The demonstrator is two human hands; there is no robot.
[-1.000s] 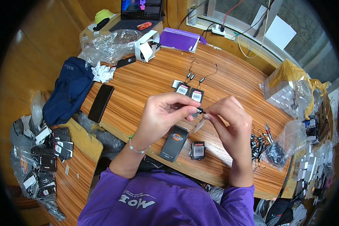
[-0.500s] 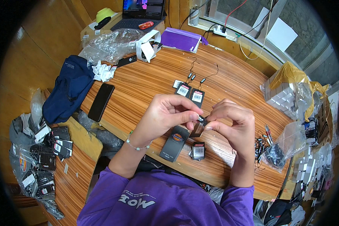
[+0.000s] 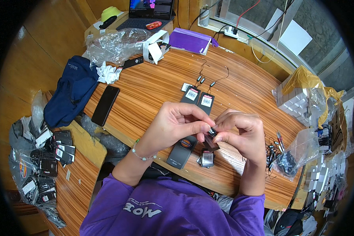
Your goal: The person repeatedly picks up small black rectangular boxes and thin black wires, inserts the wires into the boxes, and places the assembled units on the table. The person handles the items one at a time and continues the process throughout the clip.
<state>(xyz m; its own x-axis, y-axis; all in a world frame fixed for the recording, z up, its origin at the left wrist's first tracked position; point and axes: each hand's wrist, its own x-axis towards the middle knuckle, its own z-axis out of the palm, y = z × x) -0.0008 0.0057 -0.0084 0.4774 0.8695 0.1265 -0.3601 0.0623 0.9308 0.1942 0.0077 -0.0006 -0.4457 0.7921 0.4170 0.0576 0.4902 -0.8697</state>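
My left hand [image 3: 177,124] and my right hand [image 3: 242,131] meet above the near edge of the round wooden table [image 3: 157,84]. Both pinch a small black hang tag [image 3: 211,135] between fingertips. Just below them lie a long black tag [image 3: 181,151] and a small black tag with a white label [image 3: 207,158]. Two more labelled black tags [image 3: 198,97] with thin black strings lie farther out on the table.
A black phone [image 3: 105,105] lies at the table's left edge beside a navy cloth [image 3: 70,94]. Crumpled clear plastic [image 3: 114,45], a purple folder [image 3: 190,40] and a laptop [image 3: 145,11] sit at the back. A clear bag of black loops [image 3: 291,157] and white boxes [image 3: 295,98] are on the right. Stacks of black tags [image 3: 47,157] lie lower left.
Both hands have drawn slightly nearer to me while working the small tag. Nothing else on the table has moved.
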